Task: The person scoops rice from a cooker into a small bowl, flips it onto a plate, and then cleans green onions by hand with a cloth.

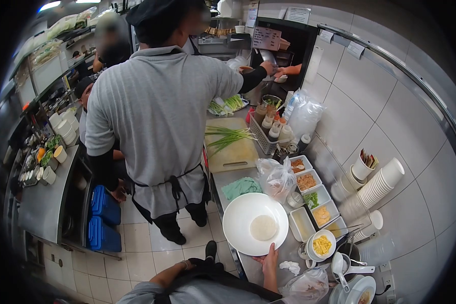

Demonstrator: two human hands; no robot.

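A wide white bowl [235, 223] sits at the front of the metal counter, with a pale round disc [263, 228] inside that I cannot identify. My right hand [270, 261] holds the bowl's near rim, thumb at the edge and fingers beside and below it. Close to my waist, against the dark apron, is my left hand [188, 264]; its fingers are mostly hidden. A green cloth [240, 188] lies just beyond the bowl. Right of the bowl are a tied plastic bag [277, 178] and a small white bowl with yellow pieces [321, 245].
A co-worker [162, 101] stands ahead, reaching toward a wall opening. Green onions [228, 138] lie on a cutting board [233, 157]. Ingredient tubs [306, 181], sauce bottles [273, 133], stacked cups [382, 182] and a ladle [339, 268] line the right. Blue bins [105, 234] stand left.
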